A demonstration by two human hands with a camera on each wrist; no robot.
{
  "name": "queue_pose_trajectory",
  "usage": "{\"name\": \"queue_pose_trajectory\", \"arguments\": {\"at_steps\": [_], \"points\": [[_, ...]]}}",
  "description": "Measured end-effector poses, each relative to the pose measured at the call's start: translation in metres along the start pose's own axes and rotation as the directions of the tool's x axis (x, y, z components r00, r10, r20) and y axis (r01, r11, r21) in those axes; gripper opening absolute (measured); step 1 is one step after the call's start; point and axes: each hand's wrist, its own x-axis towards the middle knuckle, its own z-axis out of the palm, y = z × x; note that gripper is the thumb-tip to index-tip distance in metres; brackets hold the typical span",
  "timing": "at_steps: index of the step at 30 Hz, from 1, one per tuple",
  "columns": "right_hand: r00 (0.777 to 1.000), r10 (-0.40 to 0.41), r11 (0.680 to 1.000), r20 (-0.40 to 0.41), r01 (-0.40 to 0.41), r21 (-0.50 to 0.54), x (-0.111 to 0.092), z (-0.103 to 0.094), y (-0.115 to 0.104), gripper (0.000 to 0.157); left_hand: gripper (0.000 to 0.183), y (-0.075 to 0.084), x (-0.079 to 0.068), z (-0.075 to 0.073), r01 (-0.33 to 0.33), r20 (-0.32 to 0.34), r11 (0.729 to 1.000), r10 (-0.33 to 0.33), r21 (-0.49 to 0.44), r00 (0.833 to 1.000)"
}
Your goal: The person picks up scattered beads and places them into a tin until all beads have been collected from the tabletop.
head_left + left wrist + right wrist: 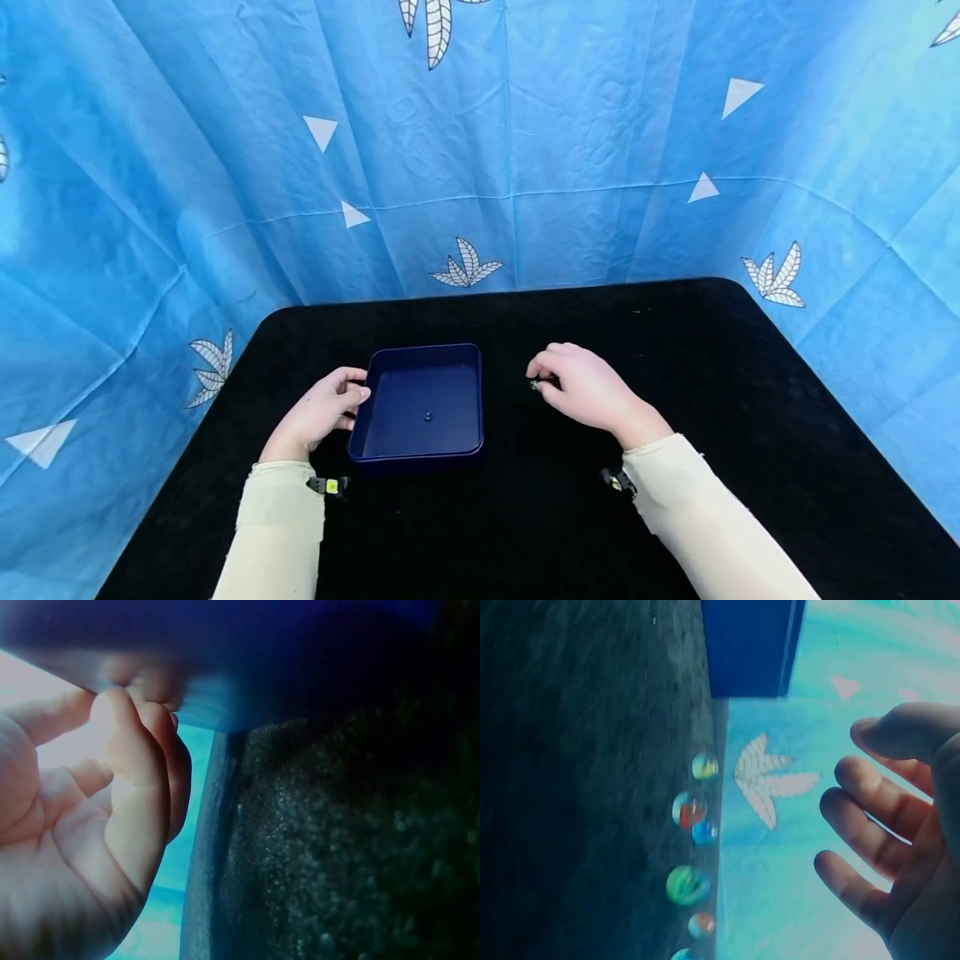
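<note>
A square dark blue tray point(386, 454) sits on the black table, left of the middle. One small round marble point(428, 416) lies inside it. My left hand point(321, 414) grips the tray's left wall, thumb at the rim; in the left wrist view its bent fingers point(139, 780) meet the blue wall. My right hand point(581, 387) hovers to the right of the tray, over the marbles. Its fingers point(866, 825) are loosely bent and hold nothing in the right wrist view. Several glass marbles lie beside it, among them a green one point(688, 885) and a red one point(689, 811).
A black cloth point(525, 533) covers the table. Behind and on both sides hangs a blue curtain point(562, 150) with leaf and triangle prints. A small marble point(534, 385) shows by the right fingertips in the head view.
</note>
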Motion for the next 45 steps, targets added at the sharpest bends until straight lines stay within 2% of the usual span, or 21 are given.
{"name": "queue_pose_trajectory", "arguments": {"at_steps": [6, 10, 17, 23, 27, 45], "points": [[0.997, 0.063, 0.998, -0.037, -0.063, 0.008, -0.01, -0.009, 0.026, 0.016, 0.045, -0.002, 0.003, 0.001, 0.01, -0.007, 1.0, -0.01, -0.01, 1.0], [0.996, 0.083, 0.996, -0.038, -0.082, 0.033, -0.012, -0.007, 0.032, 0.015, 0.044, -0.004, 0.006, -0.001, 0.009, -0.007, 1.0, -0.009, 0.002, 1.0], [0.991, 0.086, 0.996, 0.104, -0.084, -0.03, -0.012, 0.012, 0.034, 0.019, 0.044, -0.003, 0.003, -0.002, 0.026, -0.015, 1.0, -0.026, -0.006, 1.0], [0.974, 0.11, 0.993, 0.198, -0.101, -0.053, -0.014, 0.014, 0.031, 0.019, 0.045, -0.001, 0.002, 0.0, 0.013, -0.01, 1.0, -0.013, -0.02, 1.0], [0.964, 0.116, 0.991, 0.238, -0.097, -0.089, -0.015, 0.016, 0.032, 0.018, 0.044, 0.001, 0.001, 0.001, 0.027, -0.006, 0.999, -0.027, -0.025, 1.0], [0.97, 0.082, 0.993, 0.228, -0.06, -0.102, -0.018, 0.015, 0.028, 0.018, 0.043, -0.004, 0.005, 0.0, 0.035, -0.001, 0.999, -0.035, -0.016, 0.999]]}}
